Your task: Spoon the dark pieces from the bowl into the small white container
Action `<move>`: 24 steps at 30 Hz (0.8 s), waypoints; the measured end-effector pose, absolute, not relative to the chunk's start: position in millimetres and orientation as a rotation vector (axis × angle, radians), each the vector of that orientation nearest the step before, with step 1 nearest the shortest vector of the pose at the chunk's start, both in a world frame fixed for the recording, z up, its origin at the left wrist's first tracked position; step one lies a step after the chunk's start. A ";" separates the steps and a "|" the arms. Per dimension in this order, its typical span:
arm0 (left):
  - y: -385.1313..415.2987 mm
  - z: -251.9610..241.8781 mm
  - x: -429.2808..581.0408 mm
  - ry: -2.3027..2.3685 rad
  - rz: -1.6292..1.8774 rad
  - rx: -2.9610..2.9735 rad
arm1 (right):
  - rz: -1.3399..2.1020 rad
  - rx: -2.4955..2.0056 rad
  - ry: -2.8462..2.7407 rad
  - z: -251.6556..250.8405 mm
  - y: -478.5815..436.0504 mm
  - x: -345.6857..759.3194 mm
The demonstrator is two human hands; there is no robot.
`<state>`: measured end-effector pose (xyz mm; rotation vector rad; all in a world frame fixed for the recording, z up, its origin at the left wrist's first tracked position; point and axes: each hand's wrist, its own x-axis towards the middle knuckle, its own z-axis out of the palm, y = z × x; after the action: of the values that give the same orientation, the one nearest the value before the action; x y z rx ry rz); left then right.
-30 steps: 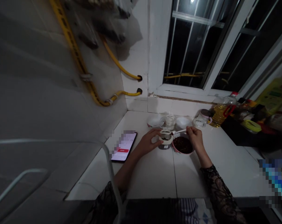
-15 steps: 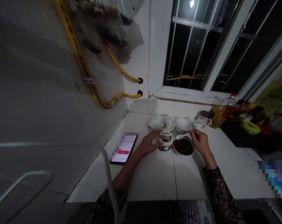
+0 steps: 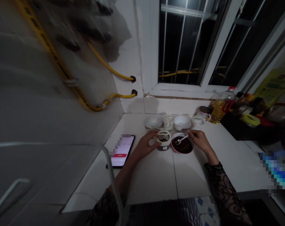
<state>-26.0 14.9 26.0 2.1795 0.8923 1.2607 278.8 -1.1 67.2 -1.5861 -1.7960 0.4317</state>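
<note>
My left hand (image 3: 146,145) has its thumb and fingers closed round the side of a small seasoning jar (image 3: 164,145) with a pale rim. The jar stands upright on the white tiled counter (image 3: 154,175), with dark contents inside. Pinched by its handle in my right hand (image 3: 200,140) is a small white spoon (image 3: 181,139). The spoon's bowl is over a bowl of dark red sauce (image 3: 185,147), right beside the jar; whether it touches the sauce I cannot tell.
Behind stand a shallow bowl (image 3: 152,123), a clear jar (image 3: 168,121), a white bowl (image 3: 182,123) and another jar (image 3: 197,121). An oil bottle (image 3: 217,111) and a dark box (image 3: 235,127) are at right. A phone (image 3: 121,153) lies left. A pale metal bar (image 3: 112,175) crosses the foreground.
The spoon has moved from beside the jar's rim to above the middle of the sauce bowl. My left hand stays on the jar. The whole view has shifted slightly.
</note>
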 end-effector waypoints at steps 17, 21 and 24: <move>13.1 28.3 -26.4 0.931 1.213 2.188 | 0.716 -1.590 -1.508 68.3 0.7 285.6; 13.3 28.1 -26.8 0.929 1.215 2.179 | 0.702 -1.611 -1.508 66.7 1.4 284.9; 13.8 27.0 -26.4 0.928 1.222 2.171 | 0.663 -1.622 -1.522 63.3 2.9 285.1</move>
<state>-26.4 13.8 27.0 2.1705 0.9285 1.2216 285.1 2.9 63.3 -1.6219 -1.5218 0.6635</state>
